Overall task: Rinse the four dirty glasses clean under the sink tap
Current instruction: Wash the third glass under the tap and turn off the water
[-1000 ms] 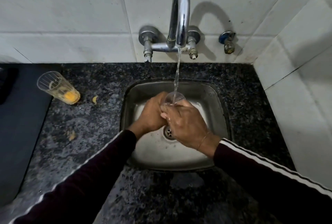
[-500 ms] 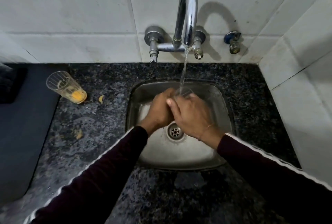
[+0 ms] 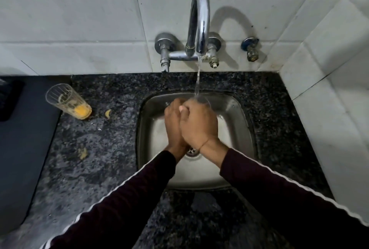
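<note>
1. A clear glass is held over the sink, directly beneath the running tap. Only its rim and a little of its upper wall show behind the hands; the rest is hidden.
2. The water stream falls from the spout and meets the glass at its rim.
3. The right hand is wrapped round the glass, fingers curled about it, thumb lying across toward the other hand.
4. The left hand is pressed against the right, fingers curled toward the glass. Whether it actually grips the glass cannot be told, since the right hand covers the contact.
5. Both wrists cross above the drain, which is partly visible between them.
6. A second glass stands on the bench, well to the left of the sink, tilted in view, with yellow residue in its base.
7. Small yellow scraps lie on the bench just right of that glass; another lies nearer the front edge.
8. A dark mat covers the far left of the bench.
</note>
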